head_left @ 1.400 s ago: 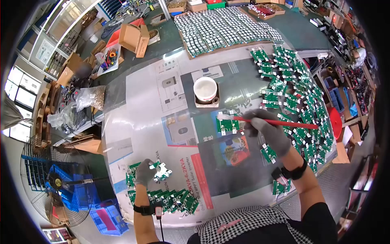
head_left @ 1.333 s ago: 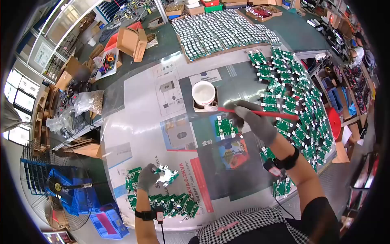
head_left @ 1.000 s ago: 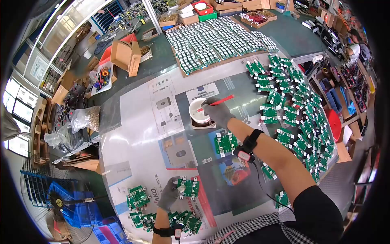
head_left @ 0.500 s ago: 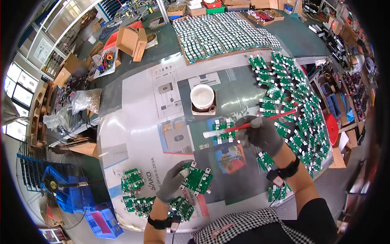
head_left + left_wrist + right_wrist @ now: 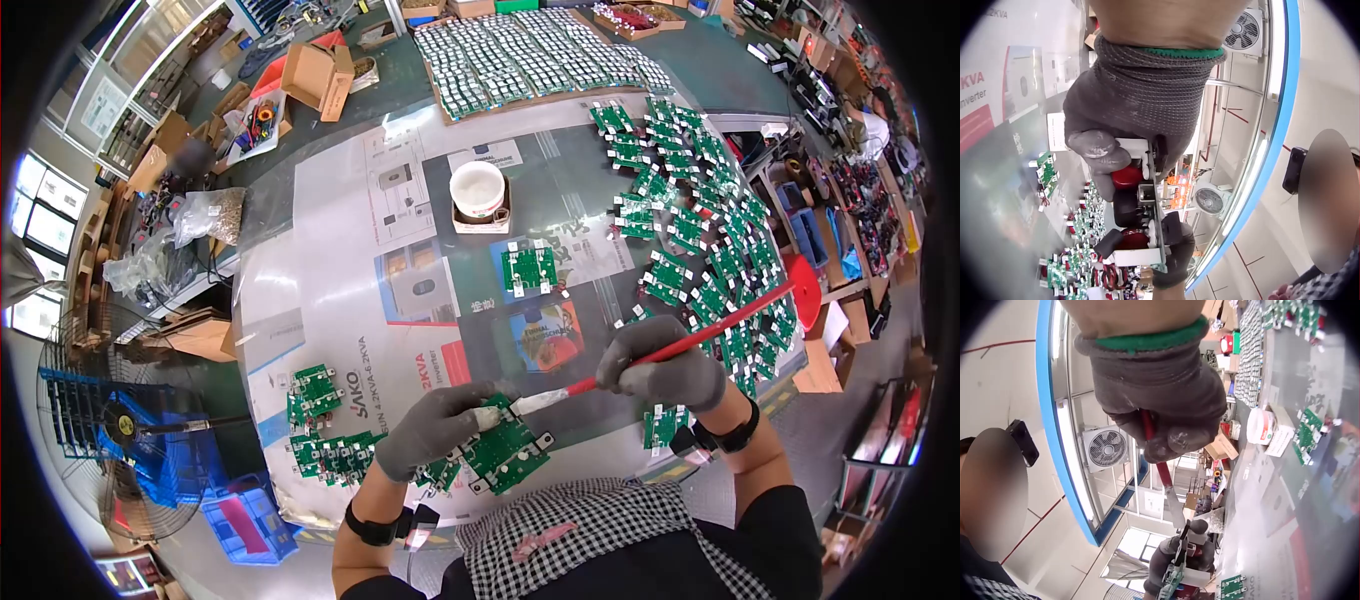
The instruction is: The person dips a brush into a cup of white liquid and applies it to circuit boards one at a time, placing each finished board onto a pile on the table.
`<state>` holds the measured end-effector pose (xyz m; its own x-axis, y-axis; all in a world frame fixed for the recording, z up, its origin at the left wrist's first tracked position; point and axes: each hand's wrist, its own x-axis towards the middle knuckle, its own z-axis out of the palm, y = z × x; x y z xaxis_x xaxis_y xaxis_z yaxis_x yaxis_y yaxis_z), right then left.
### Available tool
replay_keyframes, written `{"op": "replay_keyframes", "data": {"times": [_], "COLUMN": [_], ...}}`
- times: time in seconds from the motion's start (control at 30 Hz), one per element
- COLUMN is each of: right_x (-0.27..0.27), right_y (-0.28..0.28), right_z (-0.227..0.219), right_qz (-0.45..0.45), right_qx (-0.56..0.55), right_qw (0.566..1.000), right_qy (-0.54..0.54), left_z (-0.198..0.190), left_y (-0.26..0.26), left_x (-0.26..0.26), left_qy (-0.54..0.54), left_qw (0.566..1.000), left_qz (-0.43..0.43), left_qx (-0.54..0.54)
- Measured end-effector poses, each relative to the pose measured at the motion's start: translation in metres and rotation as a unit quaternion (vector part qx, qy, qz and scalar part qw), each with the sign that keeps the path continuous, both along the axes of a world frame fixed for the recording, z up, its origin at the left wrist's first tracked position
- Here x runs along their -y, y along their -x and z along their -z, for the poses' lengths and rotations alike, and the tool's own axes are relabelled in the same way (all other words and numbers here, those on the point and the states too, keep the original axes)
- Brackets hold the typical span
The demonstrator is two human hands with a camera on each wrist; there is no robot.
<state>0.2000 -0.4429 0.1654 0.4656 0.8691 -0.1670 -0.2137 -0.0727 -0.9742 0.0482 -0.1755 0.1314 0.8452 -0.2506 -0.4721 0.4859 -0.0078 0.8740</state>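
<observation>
My gloved left hand [image 5: 435, 430] grips a green circuit board [image 5: 505, 452] by its edge, tilted up near the table's front. The left wrist view shows that board edge-on, with red and black components [image 5: 1132, 239] on its underside. My gloved right hand [image 5: 665, 365] holds a red-handled brush [image 5: 690, 340] with a whitish tip [image 5: 1175, 507]. That tip is right at the upper edge of the held board in the head view. Another circuit board [image 5: 528, 268] lies alone mid-table, beyond my hands. A white tub [image 5: 478, 190] stands in a small carton behind it.
Many green boards [image 5: 725, 260] are spread along the table's right side, with more [image 5: 335, 458] at front left by my left wrist. Rows of boards [image 5: 530, 62] cover the back. A caged fan [image 5: 125, 425] and blue crates [image 5: 250, 525] stand left of the table.
My right hand dipped the brush into the white tub, then came back toward me to the held board. My left hand has brought the board nearer and to the right.
</observation>
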Motion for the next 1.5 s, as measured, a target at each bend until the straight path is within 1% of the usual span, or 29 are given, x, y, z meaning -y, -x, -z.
{"op": "replay_keyframes", "data": {"times": [0.03, 0.07, 0.17, 0.27, 0.37, 0.4, 0.5, 0.57, 0.67, 0.77, 0.9, 1.0, 1.03, 1.1, 1.13, 1.2, 1.23, 1.27, 1.3, 1.33, 1.37, 1.43, 1.5], "right_x": [-0.001, -0.003, 0.006, 0.002, -0.001, 0.000, 0.004, 0.010, 0.018, 0.017, 0.014, 0.022, 0.024, 0.025, 0.025, 0.024, 0.022, 0.019, 0.017, 0.015, 0.014, 0.013, 0.010], "right_y": [0.004, 0.005, 0.002, 0.008, 0.009, 0.009, 0.004, 0.001, 0.008, 0.016, 0.013, 0.008, 0.009, 0.011, 0.015, 0.027, 0.033, 0.038, 0.043, 0.046, 0.046, 0.046, 0.046], "right_z": [-0.003, -0.004, -0.013, -0.022, -0.022, -0.020, -0.016, -0.019, -0.023, -0.025, -0.014, -0.016, -0.017, -0.020, -0.021, -0.023, -0.022, -0.021, -0.021, -0.015, -0.014, -0.014, -0.013], "right_qz": [-0.019, -0.026, -0.026, -0.021, -0.054, -0.049, -0.037, -0.030, -0.031, -0.078, -0.079, -0.044, -0.020, 0.027, 0.064, 0.137, 0.129, 0.121, 0.114, 0.102, 0.096, 0.085, 0.097], "right_qx": [0.058, 0.081, 0.066, 0.115, 0.090, 0.091, 0.109, 0.141, 0.095, 0.049, 0.067, 0.065, 0.085, 0.126, 0.117, 0.098, 0.136, 0.174, 0.213, 0.278, 0.299, 0.339, 0.363], "right_qw": [0.998, 0.996, 0.997, 0.993, 0.994, 0.995, 0.993, 0.989, 0.995, 0.996, 0.994, 0.996, 0.995, 0.991, 0.991, 0.985, 0.981, 0.975, 0.968, 0.951, 0.946, 0.934, 0.922], "right_qy": [0.002, -0.039, 0.030, -0.027, -0.010, 0.000, 0.020, 0.018, 0.001, -0.013, 0.021, 0.049, 0.043, 0.031, 0.009, -0.038, -0.051, -0.062, -0.072, -0.091, -0.086, -0.075, -0.093], "left_z": [-0.003, -0.005, -0.008, -0.009, -0.010, -0.009, -0.009, -0.010, -0.013, -0.018, -0.018, -0.012, -0.009, 0.001, 0.005, 0.009, 0.012, 0.030, 0.027, 0.021, 0.018, 0.018, 0.018], "left_y": [0.001, 0.002, 0.003, 0.007, 0.005, 0.005, 0.006, 0.007, 0.006, 0.003, 0.001, 0.004, 0.006, 0.008, 0.009, 0.009, 0.009, 0.012, 0.010, 0.009, 0.006, 0.004, 0.002], "left_x": [0.003, 0.005, 0.007, 0.007, 0.011, 0.011, 0.011, 0.009, 0.006, 0.005, 0.005, 0.001, 0.001, 0.002, 0.002, 0.010, 0.014, 0.016, 0.021, 0.029, 0.035, 0.040, 0.045], "left_qy": [-0.008, -0.016, -0.011, -0.019, -0.052, -0.064, -0.069, -0.044, -0.018, 0.016, 0.012, 0.018, 0.024, 0.036, 0.041, 0.125, 0.167, 0.201, 0.208, 0.215, 0.222, 0.236, 0.239], "left_qw": [1.000, 1.000, 1.000, 0.999, 0.997, 0.996, 0.996, 0.999, 1.000, 0.999, 0.999, 0.999, 0.999, 0.993, 0.987, 0.963, 0.946, 0.930, 0.920, 0.909, 0.898, 0.891, 0.890], "left_qz": [0.003, 0.006, 0.016, 0.027, 0.052, 0.060, 0.051, 0.028, -0.002, -0.023, -0.020, -0.029, -0.034, -0.114, -0.155, -0.235, -0.272, -0.294, -0.320, -0.346, -0.370, -0.377, -0.377], "left_qx": [-0.001, -0.001, 0.000, -0.011, 0.010, 0.001, 0.026, -0.002, -0.018, -0.038, -0.022, -0.027, -0.031, -0.008, 0.004, 0.042, 0.061, 0.088, 0.087, 0.085, 0.084, 0.089, 0.096]}}
